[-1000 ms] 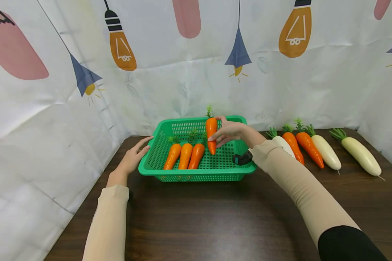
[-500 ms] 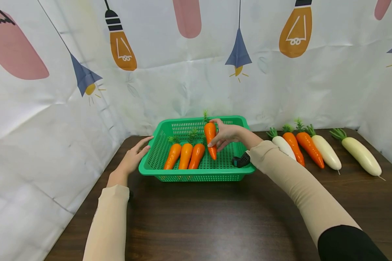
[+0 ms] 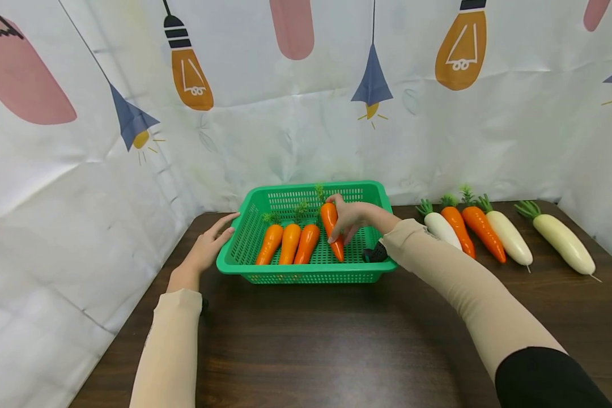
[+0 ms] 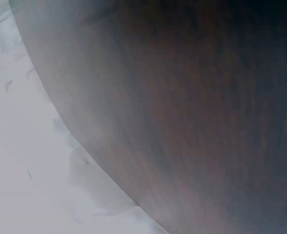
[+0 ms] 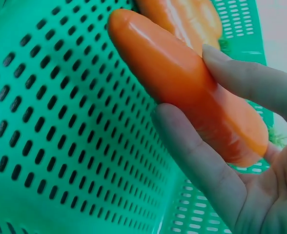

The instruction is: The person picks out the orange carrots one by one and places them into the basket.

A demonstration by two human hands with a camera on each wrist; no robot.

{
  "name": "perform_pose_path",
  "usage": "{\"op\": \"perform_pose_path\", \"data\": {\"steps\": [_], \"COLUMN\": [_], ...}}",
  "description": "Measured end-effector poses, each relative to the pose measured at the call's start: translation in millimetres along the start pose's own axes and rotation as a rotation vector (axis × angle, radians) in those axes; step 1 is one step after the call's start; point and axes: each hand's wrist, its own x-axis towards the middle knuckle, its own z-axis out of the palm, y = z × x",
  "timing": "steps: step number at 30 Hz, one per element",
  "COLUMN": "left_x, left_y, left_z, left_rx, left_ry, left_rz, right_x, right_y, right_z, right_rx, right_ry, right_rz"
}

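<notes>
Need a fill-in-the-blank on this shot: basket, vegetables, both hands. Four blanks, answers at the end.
1. The right grip holds a carrot at a basket coloured ____.
2. Besides the held one, ____ other carrots lie in the basket.
3. To the basket's right, the table bears three white radishes and ____ loose carrots.
4. In the head view, the left grip is at the basket's ____ end.

Missing words: green; three; two; left.

right grip (image 5: 246,195) pinches orange carrot (image 5: 182,87) | green slotted basket (image 5: 85,214) behind | another carrot (image 5: 182,18) beyond
</notes>
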Motion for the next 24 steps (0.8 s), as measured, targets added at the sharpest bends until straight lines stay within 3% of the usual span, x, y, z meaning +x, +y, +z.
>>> {"op": "perform_pose_path", "data": {"steps": [15,24], "left_x": [-1.3,1.1], "left_y": [-1.5,-1.8], "left_z": [-1.5,-0.3], "left_rx": [0.015,0.006], "left_ry": [-0.006,-0.006], "left_rz": [-0.008,0.006], "right_x": [8.7,10.8], "right_y": [2.7,4.1], "right_z": [12.5,7.2], "right_rx": [-0.082,-0.127], "right_ry": [0.029,0.022], "right_rz": [0.055,0.077]}}
